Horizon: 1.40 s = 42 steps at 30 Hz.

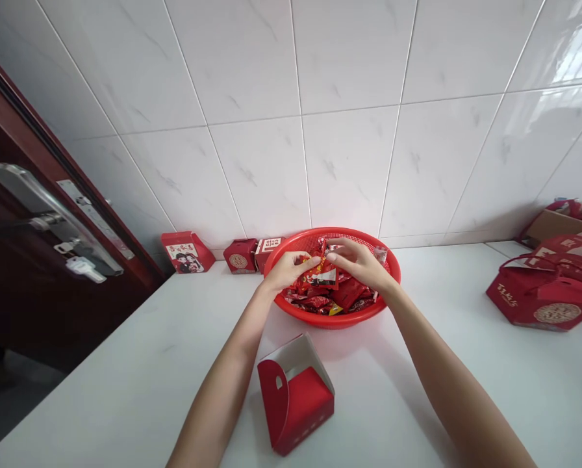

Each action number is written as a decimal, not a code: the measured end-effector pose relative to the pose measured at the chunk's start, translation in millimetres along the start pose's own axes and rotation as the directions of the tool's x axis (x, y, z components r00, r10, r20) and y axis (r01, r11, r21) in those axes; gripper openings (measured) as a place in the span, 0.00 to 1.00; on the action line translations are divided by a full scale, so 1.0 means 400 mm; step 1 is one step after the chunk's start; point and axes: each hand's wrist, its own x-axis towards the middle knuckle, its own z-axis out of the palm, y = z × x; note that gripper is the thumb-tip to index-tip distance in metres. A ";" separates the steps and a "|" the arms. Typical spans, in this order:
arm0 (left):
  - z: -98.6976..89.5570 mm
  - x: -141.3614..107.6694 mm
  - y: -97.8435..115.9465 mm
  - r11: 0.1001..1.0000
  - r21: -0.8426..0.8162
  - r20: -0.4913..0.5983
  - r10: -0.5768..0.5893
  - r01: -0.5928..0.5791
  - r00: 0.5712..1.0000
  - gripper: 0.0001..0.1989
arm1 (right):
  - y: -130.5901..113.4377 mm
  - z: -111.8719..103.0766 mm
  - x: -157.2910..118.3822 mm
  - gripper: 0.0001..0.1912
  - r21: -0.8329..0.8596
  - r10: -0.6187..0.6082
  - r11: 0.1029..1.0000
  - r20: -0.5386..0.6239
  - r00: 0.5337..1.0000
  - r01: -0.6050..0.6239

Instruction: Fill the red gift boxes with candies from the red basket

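Note:
A red plastic basket (pixel 337 320) full of small wrapped candies (pixel 352 292) stands against the wall. Over it, my left hand (pixel 291 270) pinches the left side of a red candy packet (pixel 326 279) with yellow print and a pale lower part. From the other side, the thumb and fingers of my right hand (pixel 362 263) close on the packet's upper edge. My fingers partly cover its top. Between my forearms, in front of the basket, a red paper box (pixel 303 409) sits with its top open and pale inside showing.
Small red boxes (pixel 241 257) and a red box with a picture of a couple (pixel 188 253) line the wall at left. Larger red gift boxes (pixel 539 299) and a cardboard carton (pixel 558 224) stand at right. A dark red door with a metal handle (pixel 52 214) borders the white counter's left side.

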 end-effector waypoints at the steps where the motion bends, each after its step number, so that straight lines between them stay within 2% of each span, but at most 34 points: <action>1: 0.002 -0.003 0.003 1.000 0.001 0.006 0.002 -0.002 1.000 0.27 | -0.003 0.003 -0.003 0.23 -0.015 -0.018 1.000 0.091 0.996 0.020; 3: 0.007 -0.009 0.005 1.000 0.005 0.016 0.002 -0.002 1.000 0.26 | -0.003 0.008 -0.010 0.18 -0.116 -0.010 0.993 0.186 0.982 0.032; 5: 0.009 -0.010 0.001 1.000 0.010 0.019 -0.008 0.008 1.000 0.26 | 0.000 0.009 -0.017 0.14 -0.209 0.029 0.978 0.198 0.980 0.013; 7: 0.006 -0.005 -0.007 1.000 0.004 -0.005 -0.023 0.023 1.000 0.26 | -0.001 0.006 -0.022 0.11 -0.246 0.054 0.969 0.147 0.988 -0.016; 11: -0.010 0.013 -0.025 0.996 -0.018 -0.075 -0.087 0.086 0.993 0.23 | -0.020 -0.006 -0.034 0.08 -0.318 0.050 0.946 -0.030 0.998 -0.057; 16: -0.009 0.005 -0.029 0.974 0.054 0.041 -0.222 0.220 0.974 0.13 | -0.040 -0.018 -0.087 0.02 -0.534 0.193 0.818 -0.094 0.977 -0.213; 21: -0.004 -0.016 -0.024 0.941 0.178 0.111 -0.310 0.288 0.944 0.12 | -0.047 -0.029 -0.142 0.01 -0.582 0.198 0.780 -0.121 0.973 -0.231; 23: -0.008 -0.018 -0.023 0.925 0.238 0.118 -0.331 0.297 0.936 0.11 | -0.053 -0.032 -0.145 0.03 -0.534 0.177 0.814 -0.150 0.973 -0.230; 25: -0.012 -0.013 -0.022 0.903 0.307 0.117 -0.349 0.300 0.930 0.10 | -0.057 -0.031 -0.138 0.06 -0.412 0.149 0.883 -0.209 0.966 -0.225; 29: -0.003 0.009 -0.031 0.852 0.429 0.106 -0.378 0.301 0.920 0.19 | -0.055 -0.019 -0.123 0.12 -0.129 0.128 0.976 -0.321 0.938 -0.177; 32: 0.011 0.026 -0.045 0.841 0.451 0.082 -0.371 0.298 0.925 0.23 | -0.045 -0.007 -0.120 0.14 -0.004 0.139 0.989 -0.318 0.938 -0.148; 38: 0.011 0.026 -0.061 0.917 0.303 -0.044 -0.260 0.261 0.965 0.16 | -0.035 -0.003 -0.121 0.15 0.120 0.219 0.975 -0.344 0.913 -0.189; 42: 0.004 0.015 -0.041 0.975 0.128 -0.050 -0.176 0.181 0.983 0.17 | -0.035 -0.009 -0.121 0.17 0.232 0.275 0.952 -0.350 0.895 -0.201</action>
